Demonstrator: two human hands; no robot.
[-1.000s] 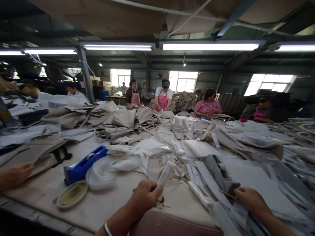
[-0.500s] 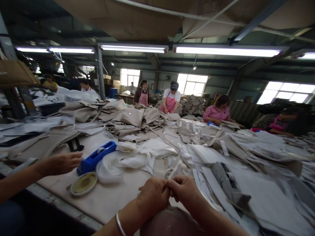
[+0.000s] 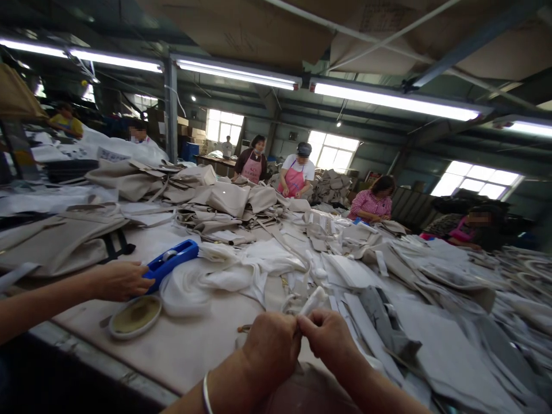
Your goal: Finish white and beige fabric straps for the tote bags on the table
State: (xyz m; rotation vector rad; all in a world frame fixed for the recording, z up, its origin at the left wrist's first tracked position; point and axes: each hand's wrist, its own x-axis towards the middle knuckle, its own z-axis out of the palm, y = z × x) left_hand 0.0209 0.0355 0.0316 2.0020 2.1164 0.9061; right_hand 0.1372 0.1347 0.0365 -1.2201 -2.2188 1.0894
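Note:
My left hand (image 3: pixel 273 345), with a bangle on its wrist, is closed in front of me, fingers curled and facing the other hand. Thumb and fingers of my right hand (image 3: pixel 325 339) are pinched together, their tips meeting the left hand's. Whatever lies between the fingertips is hidden. Just beyond them a white wrapped piece (image 3: pixel 314 300) sticks up; whether the fingers hold it I cannot tell. A small orange-brown item (image 3: pixel 244 329) shows beside my left hand. Below my hands is dull brownish-grey material (image 3: pixel 317 391).
A co-worker's hand (image 3: pixel 123 280) reaches in from the left to a blue tape dispenser (image 3: pixel 175 261). Nearby are a white dish (image 3: pixel 158 313) and a white foam roll (image 3: pixel 183 293). A grey tape dispenser (image 3: pixel 383 316) stands right. Beige bags (image 3: pixel 228 198) are heaped behind; several people work beyond.
The co-worker's hand has come to the blue tape dispenser's near end. My view has shifted and tilted slightly. My hands stay together, the right fingertips slightly higher.

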